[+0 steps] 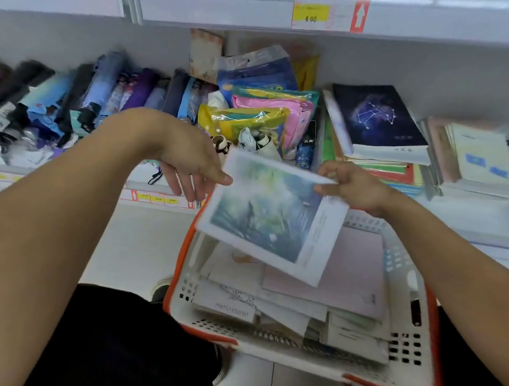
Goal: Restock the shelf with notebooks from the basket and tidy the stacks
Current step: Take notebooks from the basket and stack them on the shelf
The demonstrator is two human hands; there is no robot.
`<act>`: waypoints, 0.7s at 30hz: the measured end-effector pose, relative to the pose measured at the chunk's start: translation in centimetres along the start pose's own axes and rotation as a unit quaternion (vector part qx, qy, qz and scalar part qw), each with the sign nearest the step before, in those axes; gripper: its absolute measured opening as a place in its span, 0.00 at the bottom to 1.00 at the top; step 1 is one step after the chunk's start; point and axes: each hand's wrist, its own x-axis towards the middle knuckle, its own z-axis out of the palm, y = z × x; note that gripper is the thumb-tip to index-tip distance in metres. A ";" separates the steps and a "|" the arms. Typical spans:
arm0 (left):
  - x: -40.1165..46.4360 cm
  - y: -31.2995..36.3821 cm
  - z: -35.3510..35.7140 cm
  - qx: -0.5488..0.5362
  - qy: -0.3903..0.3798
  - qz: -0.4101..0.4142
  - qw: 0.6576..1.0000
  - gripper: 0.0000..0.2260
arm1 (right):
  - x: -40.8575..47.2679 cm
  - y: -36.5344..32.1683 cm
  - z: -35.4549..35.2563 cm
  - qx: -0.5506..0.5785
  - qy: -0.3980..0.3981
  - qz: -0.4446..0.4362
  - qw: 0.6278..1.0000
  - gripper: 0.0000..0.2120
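Observation:
A white notebook with a blue-green painted cover (271, 215) hangs tilted above the basket (409, 359). My right hand (349, 186) pinches its upper right corner. My left hand (191, 164) hangs with relaxed fingers, its fingertips touching the notebook's upper left edge. The white basket with orange trim holds several notebooks, a pale pink one (337, 277) lying on top. On the shelf at the right, a dark blue constellation notebook (374, 118) tops a stack of notebooks.
Folded umbrellas (60, 101) fill the shelf at the left. Colourful plastic pouches (260, 117) sit in the middle. A pale stack of books (480, 162) stands at the far right. An upper shelf edge with a yellow price tag (310, 14) overhangs.

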 end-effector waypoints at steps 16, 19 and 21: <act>-1.1 0.7 -0.5 -0.014 0.317 0.142 0.938 0.19 | -1.5 4.6 5.2 -0.285 -0.108 0.163 0.938 0.40; -0.8 -0.1 -0.6 0.033 0.324 0.113 0.939 0.21 | -2.6 8.3 5.0 -0.373 -0.110 0.184 0.903 0.61; -0.8 -0.6 -0.8 0.029 0.326 0.103 0.939 0.21 | -2.5 8.2 4.9 -0.366 -0.074 0.173 0.911 0.58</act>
